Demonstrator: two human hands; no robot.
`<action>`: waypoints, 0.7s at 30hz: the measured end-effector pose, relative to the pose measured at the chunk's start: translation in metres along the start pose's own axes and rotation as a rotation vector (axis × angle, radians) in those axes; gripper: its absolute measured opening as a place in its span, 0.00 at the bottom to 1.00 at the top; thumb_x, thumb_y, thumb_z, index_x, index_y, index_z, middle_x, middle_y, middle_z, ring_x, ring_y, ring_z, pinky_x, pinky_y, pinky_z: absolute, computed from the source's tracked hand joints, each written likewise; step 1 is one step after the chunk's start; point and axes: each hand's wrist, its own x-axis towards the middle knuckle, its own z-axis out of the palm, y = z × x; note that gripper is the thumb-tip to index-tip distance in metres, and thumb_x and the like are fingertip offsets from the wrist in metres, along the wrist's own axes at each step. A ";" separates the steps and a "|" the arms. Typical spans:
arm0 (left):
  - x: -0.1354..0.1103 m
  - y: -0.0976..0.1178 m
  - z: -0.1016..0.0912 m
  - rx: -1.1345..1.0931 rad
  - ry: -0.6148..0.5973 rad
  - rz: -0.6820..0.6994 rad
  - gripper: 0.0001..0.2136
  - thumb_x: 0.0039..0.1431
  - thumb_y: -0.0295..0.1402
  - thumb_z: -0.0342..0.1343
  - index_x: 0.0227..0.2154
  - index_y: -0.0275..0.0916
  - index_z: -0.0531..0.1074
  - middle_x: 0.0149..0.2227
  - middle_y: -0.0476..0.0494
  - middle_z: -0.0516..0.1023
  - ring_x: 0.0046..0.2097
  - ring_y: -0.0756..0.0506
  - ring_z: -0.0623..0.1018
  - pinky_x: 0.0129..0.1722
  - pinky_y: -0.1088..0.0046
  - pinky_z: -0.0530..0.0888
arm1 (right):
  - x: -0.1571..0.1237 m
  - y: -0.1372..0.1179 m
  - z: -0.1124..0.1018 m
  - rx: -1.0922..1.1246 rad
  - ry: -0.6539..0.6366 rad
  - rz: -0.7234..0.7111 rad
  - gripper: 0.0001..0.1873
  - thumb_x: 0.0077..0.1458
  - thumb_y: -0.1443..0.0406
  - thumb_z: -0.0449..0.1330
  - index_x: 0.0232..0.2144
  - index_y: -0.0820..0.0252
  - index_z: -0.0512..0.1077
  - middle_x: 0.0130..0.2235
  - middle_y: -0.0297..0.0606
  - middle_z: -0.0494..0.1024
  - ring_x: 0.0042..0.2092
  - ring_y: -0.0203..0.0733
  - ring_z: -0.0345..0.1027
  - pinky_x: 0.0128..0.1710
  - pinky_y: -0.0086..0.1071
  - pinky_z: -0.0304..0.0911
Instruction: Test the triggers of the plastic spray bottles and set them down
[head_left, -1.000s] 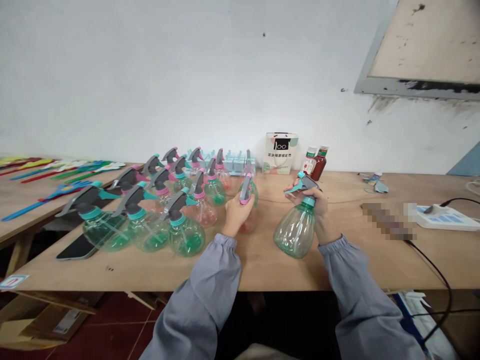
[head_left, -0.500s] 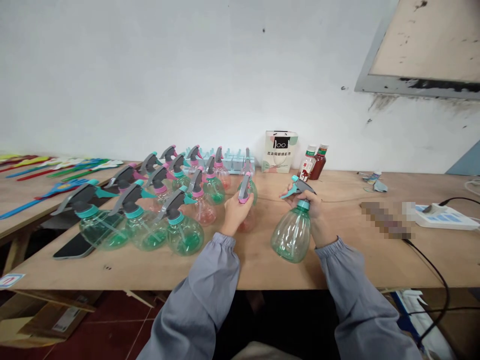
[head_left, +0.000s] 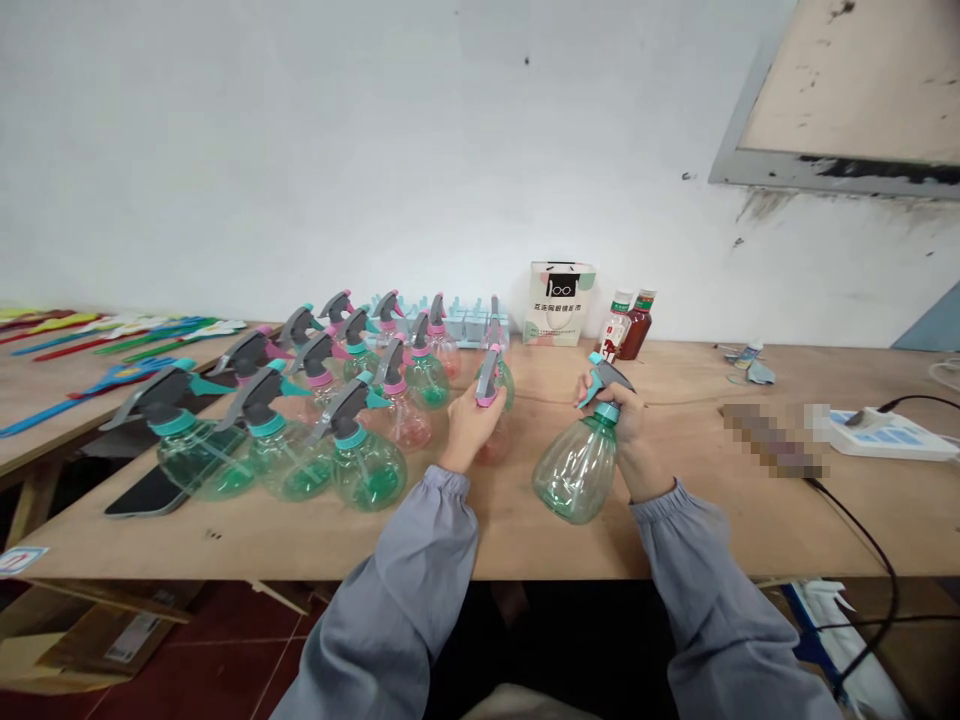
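My right hand (head_left: 628, 425) is wrapped round the neck of a clear green spray bottle (head_left: 574, 468) with a grey and turquoise trigger head. That bottle leans, its base towards the left. My left hand (head_left: 472, 428) grips a pink spray bottle (head_left: 491, 448) just below its grey and pink head; the hand covers much of its body. Left of my left hand, several green and pink spray bottles stand in rows, the nearest a green spray bottle (head_left: 369, 470) with a turquoise collar. Another green spray bottle (head_left: 508, 378) shows partly behind the one in my left hand.
Along the wall stand a paper bag (head_left: 561, 310), a white-labelled bottle (head_left: 615, 325) and a dark red bottle (head_left: 639, 328). A phone (head_left: 146, 492) lies by the front left bottles. At right are a white power strip (head_left: 892, 437) and a black cable (head_left: 862, 530).
The green spray bottle in my right hand has tilted further, its base swinging left and its head shifting slightly right. My left hand keeps its grip in nearly the same place.
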 end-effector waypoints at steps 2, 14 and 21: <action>0.001 -0.002 0.002 0.024 0.005 -0.005 0.10 0.59 0.42 0.58 0.37 0.44 0.78 0.37 0.47 0.82 0.44 0.42 0.80 0.46 0.68 0.71 | -0.001 0.001 0.000 0.025 -0.020 0.004 0.08 0.33 0.64 0.58 0.24 0.55 0.71 0.24 0.34 0.73 0.28 0.41 0.69 0.32 0.36 0.70; 0.000 0.001 0.001 0.043 0.009 -0.022 0.08 0.59 0.40 0.58 0.36 0.44 0.78 0.36 0.47 0.82 0.43 0.42 0.80 0.45 0.68 0.71 | -0.006 -0.010 -0.010 -0.241 0.007 -0.135 0.06 0.38 0.63 0.59 0.24 0.53 0.74 0.27 0.35 0.78 0.33 0.45 0.74 0.41 0.40 0.72; 0.000 0.000 0.001 0.032 0.006 0.002 0.09 0.59 0.40 0.58 0.38 0.44 0.78 0.37 0.45 0.82 0.45 0.40 0.80 0.48 0.66 0.71 | -0.001 -0.037 -0.096 -0.750 0.319 -0.340 0.19 0.53 0.57 0.61 0.46 0.56 0.80 0.46 0.41 0.85 0.54 0.53 0.77 0.58 0.47 0.68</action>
